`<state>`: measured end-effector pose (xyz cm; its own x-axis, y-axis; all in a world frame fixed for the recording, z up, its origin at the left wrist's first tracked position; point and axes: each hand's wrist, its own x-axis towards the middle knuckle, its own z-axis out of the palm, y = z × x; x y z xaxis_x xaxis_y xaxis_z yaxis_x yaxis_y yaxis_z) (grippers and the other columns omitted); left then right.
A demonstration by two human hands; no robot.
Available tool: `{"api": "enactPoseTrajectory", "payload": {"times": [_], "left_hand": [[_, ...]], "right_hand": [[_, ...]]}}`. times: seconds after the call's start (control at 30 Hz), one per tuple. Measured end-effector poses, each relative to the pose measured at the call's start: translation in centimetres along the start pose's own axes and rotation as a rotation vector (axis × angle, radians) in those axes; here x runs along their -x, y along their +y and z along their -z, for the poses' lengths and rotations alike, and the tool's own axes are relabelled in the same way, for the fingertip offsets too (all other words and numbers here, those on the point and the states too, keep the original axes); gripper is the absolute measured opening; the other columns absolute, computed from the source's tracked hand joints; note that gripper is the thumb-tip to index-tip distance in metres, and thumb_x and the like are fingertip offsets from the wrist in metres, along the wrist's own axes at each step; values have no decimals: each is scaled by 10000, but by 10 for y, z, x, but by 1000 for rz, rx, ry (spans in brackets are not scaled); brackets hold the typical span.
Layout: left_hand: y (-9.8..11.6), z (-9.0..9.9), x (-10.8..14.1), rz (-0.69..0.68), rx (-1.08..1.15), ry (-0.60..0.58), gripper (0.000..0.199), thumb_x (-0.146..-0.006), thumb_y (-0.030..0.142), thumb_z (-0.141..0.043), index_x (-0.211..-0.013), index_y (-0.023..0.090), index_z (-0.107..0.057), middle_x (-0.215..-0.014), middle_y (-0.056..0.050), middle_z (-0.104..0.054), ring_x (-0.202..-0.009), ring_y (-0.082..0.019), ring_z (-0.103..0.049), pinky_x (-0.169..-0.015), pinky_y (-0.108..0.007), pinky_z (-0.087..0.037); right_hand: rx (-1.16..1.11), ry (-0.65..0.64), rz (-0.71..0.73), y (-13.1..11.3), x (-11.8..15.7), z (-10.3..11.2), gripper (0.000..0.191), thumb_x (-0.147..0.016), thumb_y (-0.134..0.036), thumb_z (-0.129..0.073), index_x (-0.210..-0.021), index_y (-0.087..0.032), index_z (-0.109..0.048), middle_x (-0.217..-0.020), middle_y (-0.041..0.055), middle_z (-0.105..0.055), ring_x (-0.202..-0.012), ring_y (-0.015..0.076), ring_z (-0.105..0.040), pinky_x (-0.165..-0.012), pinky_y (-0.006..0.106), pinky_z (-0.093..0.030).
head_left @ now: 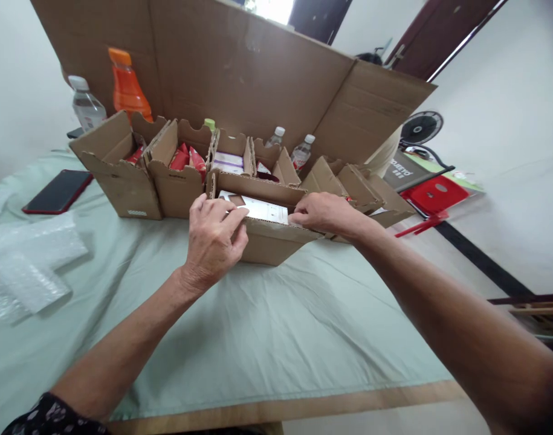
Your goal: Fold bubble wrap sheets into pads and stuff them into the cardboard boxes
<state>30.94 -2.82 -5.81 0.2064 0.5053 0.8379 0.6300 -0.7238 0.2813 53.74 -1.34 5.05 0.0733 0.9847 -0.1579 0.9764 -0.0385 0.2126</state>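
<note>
Two bare hands work at a narrow cardboard bin on a table spread with a pale green cloth, as we look down from the wearer's own height. Inside the bin, near its rim, lies a white printed box with a brown patch toward its left end. The left hand bends over the bin's left side, fingers reaching across the near rim to the box; the right hand, fingers curled, is at the box's right end. We cannot tell whether either is clamped on box or rim, since the fingertips are partly hidden.

We judge the box to be thin paperboard: light unless well filled, stiff along its edges, easily dented on its broad face, a little slippery where smooth. Its two short ends look to us the surest hold, with even pressure; the bin's corrugated walls seem sturdier but could bow if squeezed.

Behind stands a row of cardboard bins, one holding red packets, before an upright cardboard panel. At left we see a dark phone and bubble wrap; an orange bottle rises behind the row.
</note>
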Motion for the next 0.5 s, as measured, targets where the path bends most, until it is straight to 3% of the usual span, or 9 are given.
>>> {"api": "enactPoseTrajectory", "payload": {"times": [0.13, 0.23, 0.3, 0.4, 0.5], "left_hand": [[-8, 7, 0, 81, 106, 146, 467, -842, 209, -663, -1305, 184, -613, -1259, -121, -623, -1217, -297, -581, -1143, -521, -416], [-21, 12, 6, 280, 220, 238, 589, -820, 263, -695, -1384, 183, -546, -1321, -134, -584, -1281, -302, -553, -1162, -494, -409], [-31, 9, 16, 509, 345, 217, 639, -826, 318, -698, -1423, 194, -508, -1382, -149, -565, -1310, -309, -551, -1173, -507, -399], [-42, -5, 35, 809, 544, 85, 733, -764, 380, -730, -1434, 200, -492, -1476, -174, -535, -1382, -354, -506, -1177, -558, -376], [-41, -21, 51, 893, 729, -94, 729, -705, 373, -710, -1383, 176, -530, -1414, -162, -601, -1367, -359, -521, -1177, -547, -376]], "right_hand": [[-282, 350, -55, 31, 42, -6, 295, -883, -391, -557, -865, -226, -801, -883, 78, -789, -806, 252, -692, -693, 352, -471], [-610, 514, -53, 52, 74, -44, 295, -882, -446, -575, -911, -224, -768, -883, 82, -782, -788, 249, -692, -725, 382, -516], [-832, 470, -34, 55, 82, -81, 343, -849, -485, -622, -1036, -223, -742, -984, 96, -784, -851, 260, -707, -740, 391, -548], [-1085, 362, 9, 39, 68, -129, 587, -771, -507, -699, -1280, -220, -640, -1293, 141, -709, -1028, 301, -702, -729, 397, -576], [-1258, 327, 115, 10, 45, -153, 627, -804, -520, -672, -1349, -225, -573, -1362, 132, -668, -1151, 308, -666, -851, 434, -581]]}}
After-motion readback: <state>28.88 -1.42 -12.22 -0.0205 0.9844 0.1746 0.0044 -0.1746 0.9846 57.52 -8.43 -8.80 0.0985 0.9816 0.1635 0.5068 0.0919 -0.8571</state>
